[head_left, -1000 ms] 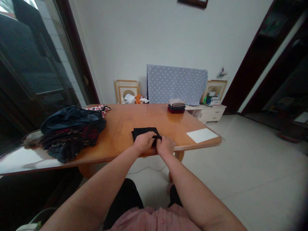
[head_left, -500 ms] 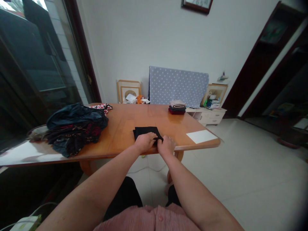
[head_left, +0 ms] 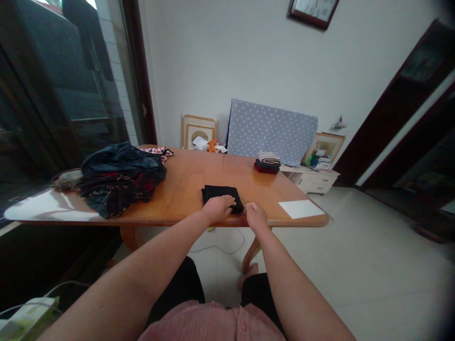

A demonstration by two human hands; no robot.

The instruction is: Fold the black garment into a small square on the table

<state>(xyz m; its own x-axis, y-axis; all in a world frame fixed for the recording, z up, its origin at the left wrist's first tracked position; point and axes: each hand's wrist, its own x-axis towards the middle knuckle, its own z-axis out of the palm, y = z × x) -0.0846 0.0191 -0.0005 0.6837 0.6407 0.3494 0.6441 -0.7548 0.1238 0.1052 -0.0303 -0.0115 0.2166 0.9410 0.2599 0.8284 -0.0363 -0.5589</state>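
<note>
We have the black cloth point(head_left: 222, 195) folded into a small flat rectangle, lying near the front edge of the table point(head_left: 185, 189). Our left hand point(head_left: 219, 208) rests on its near edge with fingers spread flat, pressing rather than gripping. Our right hand point(head_left: 256, 216) sits just beside the cloth's right corner, fingers curled loosely, holding nothing that we can make out. Judging by this, the folding looks nearly done. A pile of unfolded clothes point(head_left: 121, 177) on the left is left to do, while a small stack of folded clothes point(head_left: 268, 162) sits at the far right. Between them the tabletop is bare, with a white sheet point(head_left: 300, 208) near the right corner.
</note>
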